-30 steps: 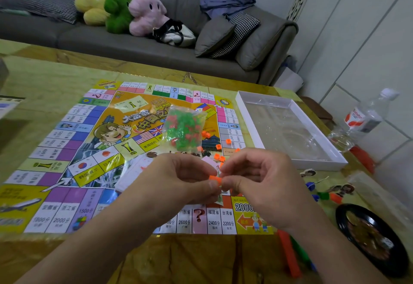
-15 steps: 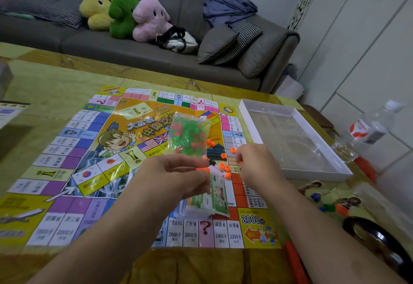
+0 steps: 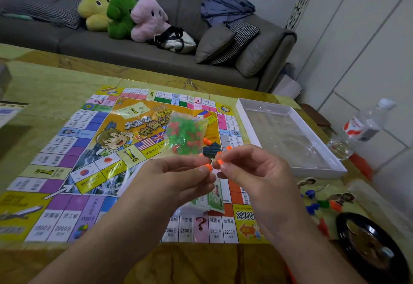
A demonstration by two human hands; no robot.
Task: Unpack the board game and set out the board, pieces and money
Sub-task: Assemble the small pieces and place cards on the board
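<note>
We see the board (image 3: pixel 73 149) spread flat over the middle of the tabletop (image 3: pixel 44 82), its near edge close to the table's front edge. On the board's centre lies a clear bag (image 3: pixel 184 135) of green and red pieces. Above the board's near right part, our left hand (image 3: pixel 176 176) pinches a small orange piece (image 3: pixel 208 167) between thumb and forefinger. Our right hand (image 3: pixel 252 172) pinches another orange bit (image 3: pixel 219 161) just beside it, fingertips nearly touching. Banknotes (image 3: pixel 214 201) lie beneath the hands. The white tray (image 3: pixel 312 172) sits at the right edge.
</note>
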